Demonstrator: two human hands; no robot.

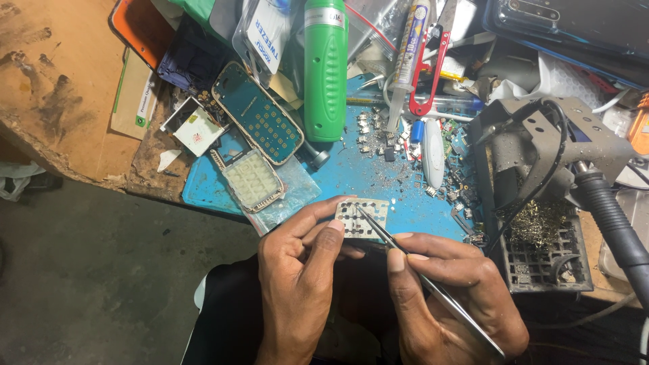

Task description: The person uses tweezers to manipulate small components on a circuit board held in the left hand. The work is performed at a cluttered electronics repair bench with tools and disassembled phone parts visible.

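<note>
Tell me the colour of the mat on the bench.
The mat is blue, scattered with small metal parts; the head view shows it.

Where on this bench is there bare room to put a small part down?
Bare blue mat at its left corner, below the white keypad. More bare mat between the green tube and the keypad sheet held in the left hand. The wooden top is free. Crowded around the syringe.

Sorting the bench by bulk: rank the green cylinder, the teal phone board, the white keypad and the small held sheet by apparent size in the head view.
1. green cylinder
2. teal phone board
3. white keypad
4. small held sheet, pinched by the left hand; it sits nearer the camera, so truly smaller.
</note>
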